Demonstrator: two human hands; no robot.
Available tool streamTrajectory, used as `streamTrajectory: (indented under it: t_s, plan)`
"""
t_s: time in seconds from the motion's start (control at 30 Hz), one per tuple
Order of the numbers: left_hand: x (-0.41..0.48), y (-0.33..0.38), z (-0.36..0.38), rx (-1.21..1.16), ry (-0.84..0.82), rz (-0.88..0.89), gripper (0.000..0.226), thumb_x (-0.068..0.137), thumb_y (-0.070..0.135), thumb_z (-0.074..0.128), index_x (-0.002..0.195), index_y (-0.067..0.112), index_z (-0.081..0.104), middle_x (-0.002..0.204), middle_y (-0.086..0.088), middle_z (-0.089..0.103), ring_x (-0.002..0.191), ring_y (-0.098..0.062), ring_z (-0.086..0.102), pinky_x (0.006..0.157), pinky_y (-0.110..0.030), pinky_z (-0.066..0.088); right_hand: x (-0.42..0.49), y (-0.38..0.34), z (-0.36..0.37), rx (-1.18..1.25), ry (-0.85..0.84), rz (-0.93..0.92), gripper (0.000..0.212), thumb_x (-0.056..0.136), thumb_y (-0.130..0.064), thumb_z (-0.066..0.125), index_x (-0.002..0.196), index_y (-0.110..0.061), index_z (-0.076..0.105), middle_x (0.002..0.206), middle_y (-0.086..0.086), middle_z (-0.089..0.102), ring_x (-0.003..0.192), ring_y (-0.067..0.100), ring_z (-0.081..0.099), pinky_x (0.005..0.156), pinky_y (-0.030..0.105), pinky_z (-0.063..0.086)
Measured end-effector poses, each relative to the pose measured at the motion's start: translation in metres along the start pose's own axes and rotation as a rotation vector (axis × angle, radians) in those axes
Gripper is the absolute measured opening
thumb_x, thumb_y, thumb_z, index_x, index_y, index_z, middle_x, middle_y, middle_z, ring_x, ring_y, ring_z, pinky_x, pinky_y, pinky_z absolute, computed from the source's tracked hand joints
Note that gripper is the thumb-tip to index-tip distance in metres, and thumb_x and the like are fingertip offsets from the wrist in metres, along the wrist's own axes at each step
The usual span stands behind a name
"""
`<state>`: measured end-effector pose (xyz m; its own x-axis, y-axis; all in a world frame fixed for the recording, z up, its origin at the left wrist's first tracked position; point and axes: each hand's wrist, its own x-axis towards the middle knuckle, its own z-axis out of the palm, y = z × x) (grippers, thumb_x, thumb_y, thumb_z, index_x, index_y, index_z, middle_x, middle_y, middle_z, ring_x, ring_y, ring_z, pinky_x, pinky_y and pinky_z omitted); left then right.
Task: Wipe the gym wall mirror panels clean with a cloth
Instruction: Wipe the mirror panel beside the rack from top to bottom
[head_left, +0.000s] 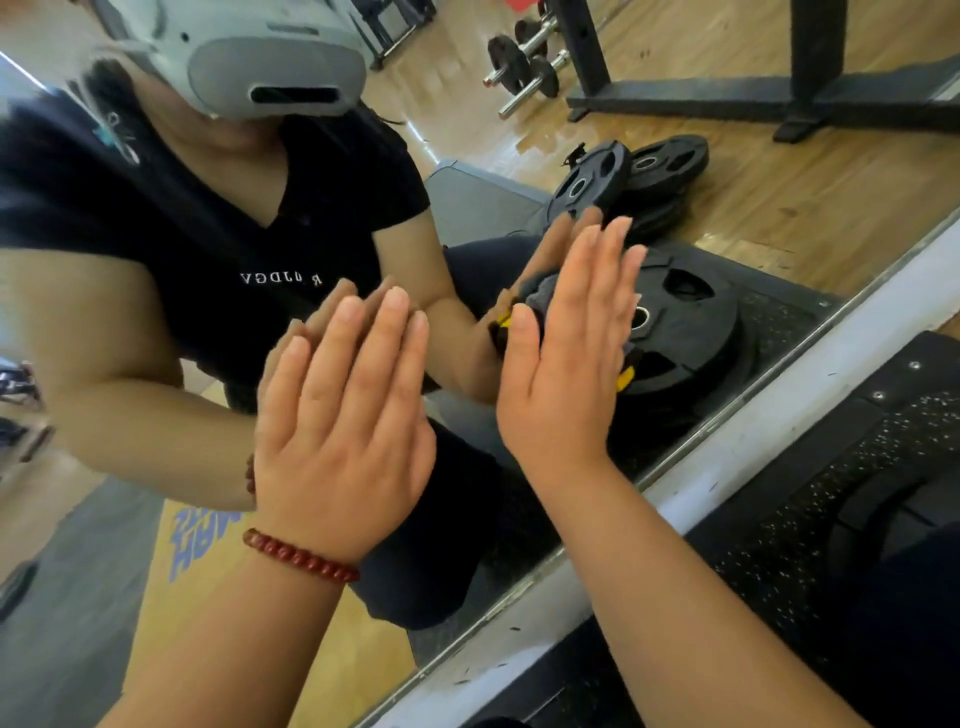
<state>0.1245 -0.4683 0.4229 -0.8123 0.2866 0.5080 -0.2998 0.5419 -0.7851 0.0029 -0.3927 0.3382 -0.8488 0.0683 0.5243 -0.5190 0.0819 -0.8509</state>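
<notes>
Left hand (340, 415): flat, fingers straight and together, palm laid against the mirror (130, 519), holding nothing; a red bead bracelet (298, 556) sits at the wrist. Right hand (566, 358): flat, fingers straight, pressing a dark cloth (537, 296) with yellow edging onto the glass, low on the panel near its bottom edge; the cloth shows only in part, past the thumb and below the palm. Mirror: tilted in view, meeting a pale frame strip (779, 410) that runs diagonally along its lower edge. Reflected in the glass: the person's black shirt, a headset, black weight plates (639, 176), dumbbells (524, 67) and a wooden floor. Below the strip: black speckled rubber matting (810, 493).
</notes>
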Motion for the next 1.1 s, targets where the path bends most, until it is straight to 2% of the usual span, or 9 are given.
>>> streamTrajectory:
  t_s: [0.1,0.23,0.37,0.53,0.63,0.7,0.8,0.9,1.1]
  plan:
    - [-0.001,0.002,0.005,0.0,0.008,0.01,0.06,0.094,0.026,0.048,0.149,0.006,0.04,0.155,-0.013,0.036,0.146,-0.029,0.025,0.123,-0.043,0.012,0.009,-0.001,0.005,-0.008,0.065,-0.027,0.062,0.106,-0.039,0.019,0.153,0.0,0.015,0.16,0.025,0.017,0.151,0.034,0.005,0.123,0.048,0.005]
    - [-0.001,0.003,0.005,0.017,0.013,-0.001,0.058,0.094,0.026,0.046,0.148,0.007,0.042,0.156,-0.009,0.033,0.148,-0.024,0.022,0.124,-0.041,0.01,-0.02,0.013,0.012,-0.095,-0.026,-0.156,0.059,0.106,-0.041,0.017,0.152,-0.004,0.013,0.159,0.017,0.013,0.151,0.018,-0.01,0.123,0.046,0.001]
    - [-0.004,0.0,0.007,0.027,-0.027,-0.015,0.058,0.093,0.029,0.049,0.147,0.008,0.044,0.156,-0.01,0.037,0.148,-0.02,0.019,0.124,-0.039,0.003,-0.01,0.008,0.001,-0.136,-0.099,-0.272,0.058,0.106,-0.04,0.018,0.153,-0.007,0.012,0.16,0.015,0.011,0.15,0.019,-0.013,0.123,0.048,0.001]
    - [0.001,0.001,0.001,-0.115,0.012,-0.058,0.057,0.096,0.025,0.048,0.149,0.007,0.04,0.157,-0.011,0.033,0.147,-0.026,0.026,0.123,-0.042,0.013,0.052,-0.026,-0.011,-0.184,-0.091,-0.555,0.056,0.106,-0.035,0.023,0.153,-0.007,0.015,0.161,0.015,0.018,0.149,0.02,-0.006,0.123,0.044,0.001]
    - [0.01,0.003,-0.012,-0.232,0.033,-0.117,0.054,0.094,0.022,0.051,0.144,0.005,0.047,0.152,-0.013,0.04,0.143,-0.027,0.032,0.12,-0.042,0.02,0.043,0.007,-0.014,-0.326,-0.156,-0.817,0.059,0.107,-0.037,0.023,0.158,-0.015,0.002,0.166,0.005,-0.008,0.151,0.018,-0.013,0.123,0.042,-0.002]
    - [0.016,-0.006,-0.02,-0.191,0.091,-0.139,0.053,0.091,0.022,0.053,0.141,0.004,0.051,0.148,-0.012,0.044,0.139,-0.027,0.036,0.119,-0.042,0.021,0.04,0.031,-0.02,-0.413,-0.199,-1.028,0.061,0.107,-0.038,0.026,0.159,-0.018,-0.001,0.165,0.0,-0.013,0.152,0.021,-0.009,0.123,0.043,0.001]
    - [0.025,-0.027,-0.022,-0.147,0.145,-0.256,0.057,0.092,0.021,0.052,0.145,0.002,0.046,0.151,-0.013,0.04,0.142,-0.03,0.033,0.121,-0.043,0.019,0.077,0.005,-0.024,-0.391,-0.178,-1.193,0.06,0.106,-0.038,0.03,0.158,-0.017,0.008,0.167,0.002,0.003,0.153,0.021,0.0,0.121,0.045,0.01]
    - [0.026,-0.03,-0.015,-0.07,0.141,-0.274,0.062,0.093,0.024,0.051,0.149,0.002,0.038,0.155,-0.014,0.036,0.146,-0.029,0.028,0.12,-0.047,0.022,0.117,-0.042,-0.022,-0.33,-0.116,-1.263,0.056,0.105,-0.036,0.033,0.154,-0.011,0.021,0.16,0.004,0.025,0.148,0.027,0.022,0.119,0.048,0.02]
    - [0.026,-0.026,-0.012,-0.003,0.117,-0.284,0.064,0.094,0.029,0.047,0.151,0.002,0.034,0.157,-0.013,0.032,0.147,-0.027,0.026,0.12,-0.047,0.023,0.113,-0.011,-0.035,-0.446,-0.241,-1.503,0.062,0.105,-0.036,0.04,0.158,-0.014,0.015,0.162,0.003,0.02,0.153,0.02,0.004,0.122,0.041,0.011]
